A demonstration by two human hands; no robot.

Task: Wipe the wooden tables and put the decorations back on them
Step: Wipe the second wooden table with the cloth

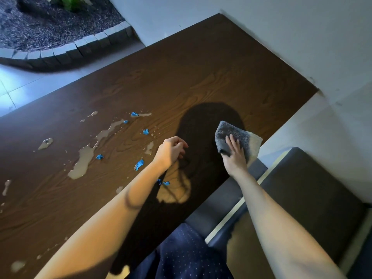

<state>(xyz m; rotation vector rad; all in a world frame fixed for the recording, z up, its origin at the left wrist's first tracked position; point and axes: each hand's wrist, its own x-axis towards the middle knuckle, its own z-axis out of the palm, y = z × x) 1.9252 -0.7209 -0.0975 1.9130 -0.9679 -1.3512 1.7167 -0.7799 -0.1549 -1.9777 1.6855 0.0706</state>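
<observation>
Dark wood-grain table point(181, 77) fills most of what I can see from where I'm standing, pushed into a corner against a pale wall point(281, 37), with tiled floor point(18, 85) on the far side and a curved stone border point(80, 47) around a gravel bed past that. Grey bench point(314, 190) runs along the near edge on the right, and a dark dotted skirt point(185, 256) shows at the bottom. Only one view to go on, so here's my read on progress: barely started, I'd say. Puddles point(82, 164) are strung across the left half of the top, pale and shiny, with smaller splashes around them, and little blue scraps point(139, 164) are scattered through the mess, some sitting right by the wet patches. None of that looks wiped yet. Right hand point(234, 154) is flat on a folded grey cloth point(231, 135), fingers straight and pressing it down near the table's right edge, well apart from the big puddles. Left hand point(171, 151) hovers just over the wood beside it, fingers loosely curled; I can't tell if it's pinching anything. No decorations anywhere in sight, so putting them back is all still to do, plus clearing the scraps and mopping the left side.
</observation>
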